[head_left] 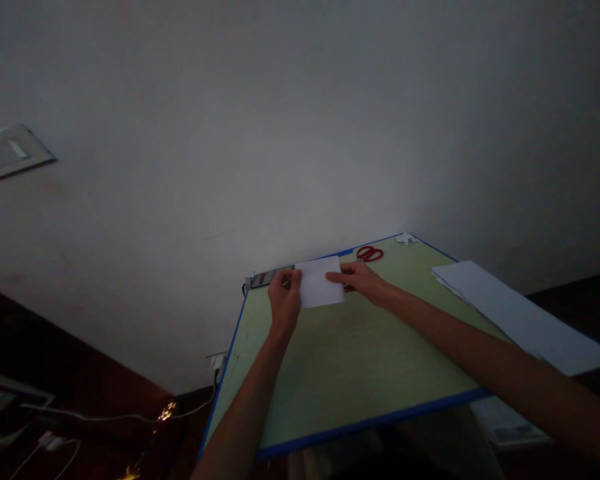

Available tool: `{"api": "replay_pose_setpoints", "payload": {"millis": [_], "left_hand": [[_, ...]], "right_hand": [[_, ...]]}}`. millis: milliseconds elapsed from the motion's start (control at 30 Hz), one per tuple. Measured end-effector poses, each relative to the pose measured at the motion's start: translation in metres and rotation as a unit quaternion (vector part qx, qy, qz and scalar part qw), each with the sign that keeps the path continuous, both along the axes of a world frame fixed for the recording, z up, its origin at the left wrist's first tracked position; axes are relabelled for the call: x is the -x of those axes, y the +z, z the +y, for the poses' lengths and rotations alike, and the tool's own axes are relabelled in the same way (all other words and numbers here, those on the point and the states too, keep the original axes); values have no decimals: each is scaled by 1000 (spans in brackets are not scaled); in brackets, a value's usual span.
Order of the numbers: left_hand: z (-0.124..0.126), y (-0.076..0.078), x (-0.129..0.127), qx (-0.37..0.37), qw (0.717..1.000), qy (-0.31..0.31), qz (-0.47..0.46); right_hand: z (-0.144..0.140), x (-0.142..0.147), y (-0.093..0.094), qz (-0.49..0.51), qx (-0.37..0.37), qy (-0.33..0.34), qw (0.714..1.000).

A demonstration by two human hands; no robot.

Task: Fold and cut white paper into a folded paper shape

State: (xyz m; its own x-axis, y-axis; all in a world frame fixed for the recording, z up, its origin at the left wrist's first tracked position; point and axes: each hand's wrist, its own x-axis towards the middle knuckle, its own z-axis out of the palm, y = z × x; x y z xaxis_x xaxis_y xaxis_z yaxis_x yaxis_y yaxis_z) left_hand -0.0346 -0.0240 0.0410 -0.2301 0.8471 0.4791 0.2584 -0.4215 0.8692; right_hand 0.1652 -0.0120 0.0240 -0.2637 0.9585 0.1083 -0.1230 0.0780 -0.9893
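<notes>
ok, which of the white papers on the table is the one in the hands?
The small white sheet at the table's far edge, with the left hand and right hand on its sides. The bigger stack of paper lies untouched along the right edge.

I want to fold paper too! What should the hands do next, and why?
Probably press the paper flat on the table and run a finger along its edge. The left hand and right hand each hold a side, so it looks lined up.
</notes>
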Motion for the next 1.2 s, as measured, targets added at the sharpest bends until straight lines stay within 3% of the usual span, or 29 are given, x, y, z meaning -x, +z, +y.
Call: {"api": "replay_pose_setpoints", "payload": {"millis": [400, 567, 700, 833, 1033, 1133, 1200], "left_hand": [[6, -7, 2, 4, 1000, -2, -23], [7, -6, 6, -17, 999, 39, -26], [7, -4, 6, -19, 998, 56, -36], [6, -4, 3, -10, 997, 58, -42], [8, -7, 7, 37, 994, 40, -94], [9, -7, 12, 100, 980, -4, -170], [9, -6, 13, 147, 967, -52, -203]], "right_hand": [[-8, 10, -2, 30, -28, -52, 998], [-13, 14, -7, -53, -13, -14, 998], [-13, 14, -8, -82, -80, -47, 992], [-12, 13, -7, -102, -95, -79, 987], [-11, 8, -2, -7, -99, -85, 991], [-11, 2, 2, 23, -171, -42, 984], [-12, -2, 5, -15, -241, -28, 970]]}}
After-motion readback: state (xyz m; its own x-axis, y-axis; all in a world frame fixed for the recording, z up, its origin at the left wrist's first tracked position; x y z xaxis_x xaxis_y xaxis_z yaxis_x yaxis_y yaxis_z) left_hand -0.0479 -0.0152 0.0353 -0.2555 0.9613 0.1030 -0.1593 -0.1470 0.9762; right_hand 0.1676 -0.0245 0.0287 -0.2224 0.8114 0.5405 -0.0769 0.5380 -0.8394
